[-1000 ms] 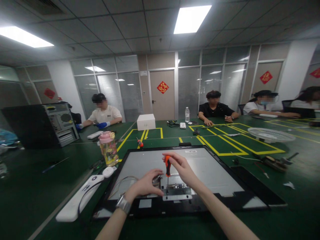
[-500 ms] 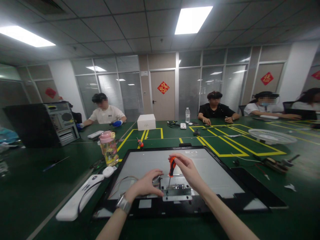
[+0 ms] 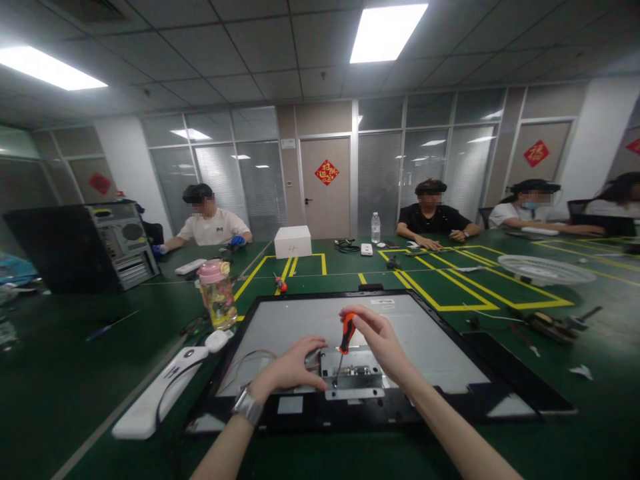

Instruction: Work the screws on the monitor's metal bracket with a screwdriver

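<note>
A flat display panel (image 3: 417, 333) with a black frame and grey back lies before me. On its near part sits a silvery metal bracket (image 3: 354, 393) with a hinge-like mechanism. My right hand (image 3: 375, 333) pinches the orange and black handle of a screwdriver (image 3: 347, 333). The screwdriver leans slightly, its shaft pointing down to the bracket's left side. At the bracket's left end, my left hand (image 3: 295, 365) grips with thumb and fingers curved around its edge. Thin wires (image 3: 245, 360) run on the panel left of that hand.
Left of the panel are a white power strip (image 3: 160, 393) and a pink-lidded bottle (image 3: 217, 293). A computer case (image 3: 85, 250) stands farther left. A white box (image 3: 293, 242) and a small red tool (image 3: 281, 285) lie beyond. Several co-workers sit across the table.
The screwdriver's handle has turned and shifted slightly right in my right hand. My left hand stays at the bracket. A co-worker's hand across the table has moved slightly right.
</note>
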The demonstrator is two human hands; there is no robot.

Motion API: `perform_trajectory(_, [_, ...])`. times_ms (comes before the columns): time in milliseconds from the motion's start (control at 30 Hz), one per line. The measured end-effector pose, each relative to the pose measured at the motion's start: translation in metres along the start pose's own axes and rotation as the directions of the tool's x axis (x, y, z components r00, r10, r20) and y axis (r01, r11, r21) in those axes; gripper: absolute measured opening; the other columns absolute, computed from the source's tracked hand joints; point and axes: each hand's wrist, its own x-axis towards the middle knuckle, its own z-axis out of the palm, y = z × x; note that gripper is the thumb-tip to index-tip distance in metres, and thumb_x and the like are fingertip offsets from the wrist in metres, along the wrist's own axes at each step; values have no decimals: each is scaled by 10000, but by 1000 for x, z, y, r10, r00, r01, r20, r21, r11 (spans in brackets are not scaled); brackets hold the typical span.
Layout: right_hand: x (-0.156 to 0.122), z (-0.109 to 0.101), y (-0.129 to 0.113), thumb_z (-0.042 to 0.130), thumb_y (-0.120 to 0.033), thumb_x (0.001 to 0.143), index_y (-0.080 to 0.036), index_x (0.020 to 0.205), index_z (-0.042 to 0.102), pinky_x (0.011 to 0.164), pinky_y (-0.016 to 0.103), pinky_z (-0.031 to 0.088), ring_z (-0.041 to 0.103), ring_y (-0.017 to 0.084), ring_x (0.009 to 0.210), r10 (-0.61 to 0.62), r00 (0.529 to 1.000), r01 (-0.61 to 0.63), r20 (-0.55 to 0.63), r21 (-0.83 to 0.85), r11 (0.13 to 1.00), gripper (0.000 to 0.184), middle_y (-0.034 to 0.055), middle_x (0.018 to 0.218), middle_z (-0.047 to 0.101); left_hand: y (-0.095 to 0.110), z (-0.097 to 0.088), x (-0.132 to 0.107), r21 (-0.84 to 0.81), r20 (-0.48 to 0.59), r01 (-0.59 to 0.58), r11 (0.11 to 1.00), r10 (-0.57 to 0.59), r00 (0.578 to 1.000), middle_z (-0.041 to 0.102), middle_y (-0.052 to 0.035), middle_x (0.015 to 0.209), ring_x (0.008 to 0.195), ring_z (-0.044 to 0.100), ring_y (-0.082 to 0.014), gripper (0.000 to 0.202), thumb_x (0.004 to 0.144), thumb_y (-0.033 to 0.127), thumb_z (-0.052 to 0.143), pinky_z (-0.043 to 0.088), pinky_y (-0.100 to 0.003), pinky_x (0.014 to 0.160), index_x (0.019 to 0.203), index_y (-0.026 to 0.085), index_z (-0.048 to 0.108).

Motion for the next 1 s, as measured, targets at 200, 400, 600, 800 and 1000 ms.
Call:
perform_trajectory(200, [-2, -1, -1, 639, -408, 845, -243, 984, 712, 796, 360, 533, 677, 203, 807, 24, 996, -26, 89, 22, 999, 228, 17, 778, 685, 4, -1, -1, -12, -1, 6, 1000, -6, 1000, 381, -91, 1486, 1383, 308, -311, 910, 543, 455, 829, 219, -402, 1160, 1354, 222, 487])
perform_trajectory(400, [0, -5, 4, 584, -413, 891, -232, 1124, 672, 954, 434, 469, 664, 237, 1007, 39, 994, -44, 104, 49, 998, 308, 79, 985, 731, 6, -1, -2, -15, -3, -7, 1000, 7, 1000, 386, -86, 1483, 1380, 314, -309, 921, 543, 478, 827, 229, -393, 1158, 1357, 217, 483])
perform_trajectory(600, [1, -5, 1, 611, -439, 862, -250, 1134, 678, 900, 430, 508, 681, 227, 919, 37, 992, -44, 124, 52, 998, 338, 75, 970, 728, 6, -1, -2, 5, 1, -9, 1000, 9, 1000, 396, -92, 1476, 1370, 332, -313, 941, 540, 489, 828, 236, -385, 1155, 1362, 196, 476])
perform_trajectory(800, [-1, -2, -3, 689, -397, 797, -270, 1017, 726, 720, 338, 556, 665, 191, 760, -13, 997, 16, 74, -40, 999, 256, 25, 876, 665, 4, -1, -1, 1, 6, -4, 1000, 4, 1000, 387, -87, 1483, 1377, 319, -307, 953, 537, 498, 830, 240, -385, 1155, 1369, 203, 470])
perform_trajectory(1000, [-2, -6, -5, 563, -389, 899, -264, 1147, 680, 865, 403, 516, 665, 220, 890, -51, 989, 62, 141, -73, 995, 302, 51, 931, 695, 5, -1, -2, -9, -5, -18, 1000, 18, 1000, 397, -90, 1475, 1367, 340, -309, 943, 527, 500, 833, 257, -380, 1146, 1353, 204, 487])
